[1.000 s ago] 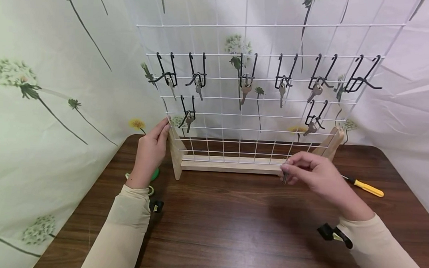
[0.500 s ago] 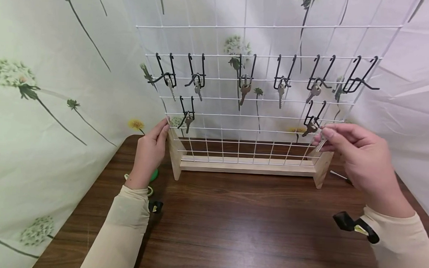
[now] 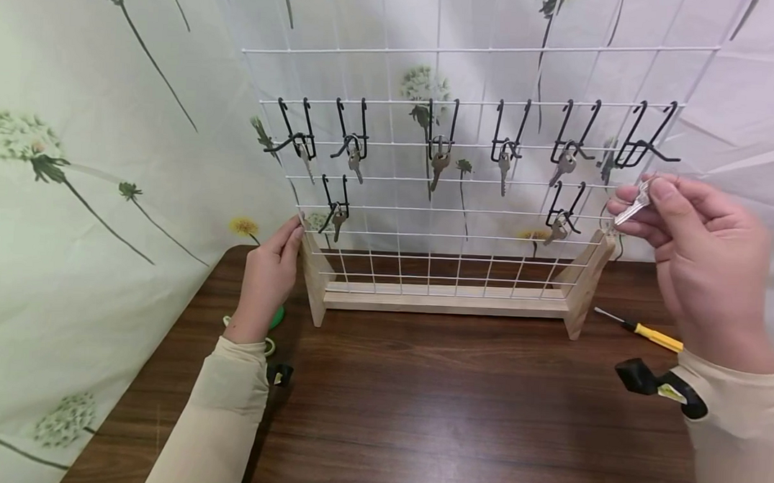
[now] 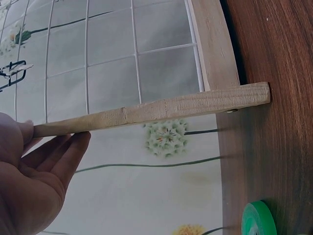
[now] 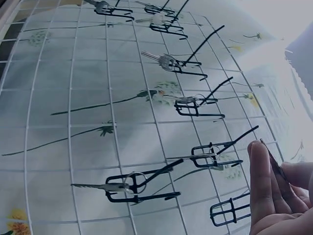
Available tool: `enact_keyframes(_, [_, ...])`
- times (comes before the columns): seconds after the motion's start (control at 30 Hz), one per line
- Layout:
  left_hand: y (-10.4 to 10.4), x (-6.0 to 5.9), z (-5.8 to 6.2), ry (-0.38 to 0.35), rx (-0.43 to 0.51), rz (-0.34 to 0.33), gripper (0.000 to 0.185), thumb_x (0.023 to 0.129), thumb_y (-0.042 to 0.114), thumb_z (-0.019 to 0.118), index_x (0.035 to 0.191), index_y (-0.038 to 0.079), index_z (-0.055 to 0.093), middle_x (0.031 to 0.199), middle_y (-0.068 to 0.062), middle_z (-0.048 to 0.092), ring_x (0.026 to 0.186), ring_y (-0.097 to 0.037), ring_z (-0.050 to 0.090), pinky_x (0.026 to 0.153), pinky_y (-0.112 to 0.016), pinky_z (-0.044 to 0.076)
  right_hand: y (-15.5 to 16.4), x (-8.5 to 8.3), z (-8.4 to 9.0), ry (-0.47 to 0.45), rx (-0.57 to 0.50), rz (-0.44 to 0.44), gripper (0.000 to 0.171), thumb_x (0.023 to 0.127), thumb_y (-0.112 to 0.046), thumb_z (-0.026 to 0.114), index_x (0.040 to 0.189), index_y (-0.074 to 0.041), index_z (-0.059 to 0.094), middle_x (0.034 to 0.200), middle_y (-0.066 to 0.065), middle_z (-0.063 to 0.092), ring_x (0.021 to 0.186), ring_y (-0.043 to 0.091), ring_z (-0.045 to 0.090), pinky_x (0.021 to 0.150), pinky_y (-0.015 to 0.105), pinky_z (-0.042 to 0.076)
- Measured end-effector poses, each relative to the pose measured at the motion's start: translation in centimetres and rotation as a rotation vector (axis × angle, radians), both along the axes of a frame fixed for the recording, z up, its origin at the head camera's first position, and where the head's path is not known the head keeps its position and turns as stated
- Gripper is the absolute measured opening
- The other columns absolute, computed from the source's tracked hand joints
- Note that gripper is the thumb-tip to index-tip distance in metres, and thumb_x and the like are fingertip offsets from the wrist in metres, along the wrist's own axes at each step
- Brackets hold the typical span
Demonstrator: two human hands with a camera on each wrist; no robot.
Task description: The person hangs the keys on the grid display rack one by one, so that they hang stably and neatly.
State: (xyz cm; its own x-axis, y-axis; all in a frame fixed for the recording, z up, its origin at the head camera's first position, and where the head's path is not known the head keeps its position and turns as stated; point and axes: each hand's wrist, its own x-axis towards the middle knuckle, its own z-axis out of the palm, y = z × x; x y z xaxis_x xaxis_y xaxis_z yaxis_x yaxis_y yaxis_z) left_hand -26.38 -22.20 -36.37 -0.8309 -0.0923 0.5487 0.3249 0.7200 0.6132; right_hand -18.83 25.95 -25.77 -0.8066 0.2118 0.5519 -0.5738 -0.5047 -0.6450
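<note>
In the head view my right hand [image 3: 711, 248] pinches a silver key [image 3: 633, 207] between thumb and fingers, just below and right of the black hook [image 3: 644, 146] at the row's right end. That hook carries no key. The right wrist view shows the held key [image 5: 276, 169] edge-on beside the fingers, and that bare hook [image 5: 225, 211] near them. My left hand [image 3: 268, 283] grips the top of the wooden side leg [image 3: 314, 281] of a white wire grid rack [image 3: 462, 210]; in the left wrist view thumb and fingers lie on opposite sides of the leg [image 4: 161, 110].
Keys hang on the other black hooks, among them a key [image 3: 439, 164] at the middle and a key [image 3: 339, 223] lower left. A yellow-handled screwdriver [image 3: 658, 338] lies on the brown table [image 3: 419, 401] at right. A green roll [image 4: 259, 220] is by my left arm.
My right hand has moved right and up with the key, from low before the grid past the lower right hook to near the bare end hook. My left hand stays on the leg.
</note>
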Motion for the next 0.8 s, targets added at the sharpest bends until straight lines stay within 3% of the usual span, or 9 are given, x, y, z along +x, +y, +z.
enact_keyframes(0.23, [0.0,0.0,0.0,0.006,0.005,-0.005,0.043,0.116,0.029,0.049,0.152,0.01,0.061,0.148,-0.02,0.065,0.136,-0.041,0.064,0.109,-0.062,0.055,0.5,-0.5,0.5,-0.017,-0.035,-0.025,0.024,0.099,0.01,0.066,0.118,0.024,0.066,0.102,0.029,0.079,0.085,0.035,0.081,0.074,0.037,0.068])
enact_keyframes(0.5, [-0.2,-0.1,-0.3,-0.001,0.009,0.0,0.043,0.116,0.03,0.05,0.152,0.011,0.061,0.149,-0.019,0.064,0.137,-0.04,0.064,0.11,-0.061,0.054,0.7,-1.7,0.1,-0.025,-0.022,0.021,0.022,0.1,0.011,0.064,0.119,0.023,0.067,0.099,0.028,0.08,0.084,0.034,0.081,0.073,0.036,0.068])
enact_keyframes(0.8, [-0.2,-0.2,-0.2,0.007,0.001,-0.007,0.043,0.116,0.03,0.049,0.153,0.01,0.06,0.15,-0.019,0.063,0.137,-0.041,0.064,0.11,-0.062,0.054,1.0,-3.3,-0.1,-0.071,-0.037,-0.026,0.021,0.097,0.01,0.07,0.117,0.018,0.068,0.097,0.025,0.08,0.083,0.031,0.081,0.07,0.032,0.068])
